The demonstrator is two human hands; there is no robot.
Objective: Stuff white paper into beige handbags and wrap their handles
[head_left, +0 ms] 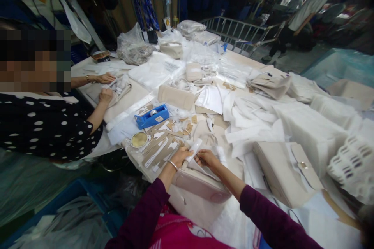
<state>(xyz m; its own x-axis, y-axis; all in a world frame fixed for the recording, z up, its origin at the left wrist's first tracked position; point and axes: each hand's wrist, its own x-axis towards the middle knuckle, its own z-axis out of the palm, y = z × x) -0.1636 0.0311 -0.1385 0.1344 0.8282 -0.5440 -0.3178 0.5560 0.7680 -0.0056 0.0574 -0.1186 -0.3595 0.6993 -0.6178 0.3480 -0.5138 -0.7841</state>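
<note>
A beige handbag (201,184) lies at the table's front edge, right before me. White wrapping (195,148) covers a strip-like part at its top, probably the handle. My left hand (180,158) is closed around the lower end of this wrapped part. Just to the right, my right hand (208,159) is closed in a pinch at the edge of the wrapping; what exactly sits between its fingertips is too small to make out. Another white-wrapped piece (221,155) stands up beyond my right wrist.
Left of my hands lie cardboard strips (162,149), a roll of tape (139,139) and a blue tape dispenser (152,116). Stacked white sheets (304,124) and another beige bag (280,171) are at right. A co-worker's hands (105,87) handle a bag at far left. A blue crate (84,186) stands below.
</note>
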